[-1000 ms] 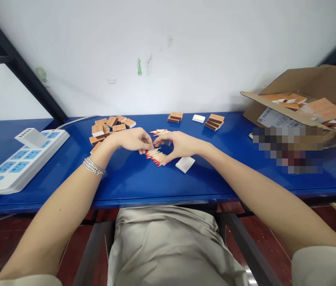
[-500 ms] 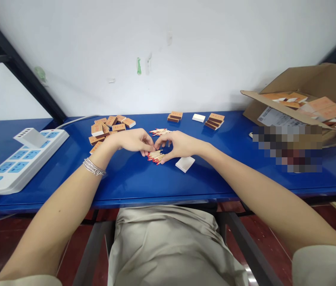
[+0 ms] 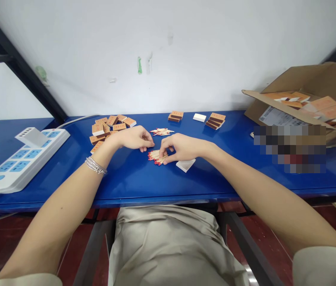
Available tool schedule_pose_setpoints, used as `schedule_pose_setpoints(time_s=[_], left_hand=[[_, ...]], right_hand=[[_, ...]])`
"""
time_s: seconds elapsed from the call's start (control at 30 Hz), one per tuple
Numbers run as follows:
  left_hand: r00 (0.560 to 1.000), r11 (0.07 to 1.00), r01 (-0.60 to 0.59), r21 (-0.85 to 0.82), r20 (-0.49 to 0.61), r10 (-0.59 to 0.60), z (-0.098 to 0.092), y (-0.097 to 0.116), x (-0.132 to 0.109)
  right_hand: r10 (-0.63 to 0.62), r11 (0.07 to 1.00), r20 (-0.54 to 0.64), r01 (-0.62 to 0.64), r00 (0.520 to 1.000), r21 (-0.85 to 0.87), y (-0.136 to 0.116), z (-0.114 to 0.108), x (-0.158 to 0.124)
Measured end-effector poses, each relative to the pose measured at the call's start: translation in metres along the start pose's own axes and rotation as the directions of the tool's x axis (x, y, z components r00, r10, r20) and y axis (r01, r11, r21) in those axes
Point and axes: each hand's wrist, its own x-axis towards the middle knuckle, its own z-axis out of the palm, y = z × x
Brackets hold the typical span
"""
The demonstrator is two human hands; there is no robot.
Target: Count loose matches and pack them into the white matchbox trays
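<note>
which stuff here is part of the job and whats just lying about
Part of it, it seems: near match pile at the right hand, far match pile, white box piece, probably the matchboxes.

Apparently just lying about: power strip, plugged-in adapter.

The counter (image 3: 132,178) is uniform blue. The near matches (image 3: 154,155) have pale sticks and red heads. The far-left matchboxes (image 3: 98,129) are orange-tan with red lettering and brown sides. The left power strip (image 3: 26,161) is white with light-blue panels.
</note>
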Motion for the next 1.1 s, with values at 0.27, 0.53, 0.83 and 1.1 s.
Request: schedule_pose_setpoints(time_s=[0.27, 0.53, 0.83, 1.1], left_hand=[[1.000, 1.000, -0.008, 0.002, -0.016, 0.008, 0.001, -0.003, 0.003], [0.999, 1.000, -0.002, 0.009, -0.041, 0.003, 0.002, -0.002, 0.003], [0.998, 1.000, -0.005, 0.011, -0.061, 0.006, 0.003, -0.002, 0.005], [0.995, 1.000, -0.010, 0.007, -0.100, 0.011, 0.005, -0.006, 0.007]], right_hand=[[0.055, 0.993, 0.036, -0.050, 0.998, -0.109, -0.012, 0.001, -0.002], [0.100, 0.994, 0.009, -0.100, 0.995, -0.053, -0.009, -0.001, -0.001], [0.067, 0.997, -0.046, -0.068, 0.997, -0.034, 0.000, -0.011, -0.006], [0.250, 0.967, 0.280, -0.256, 0.927, -0.017, -0.003, -0.049, -0.036]])
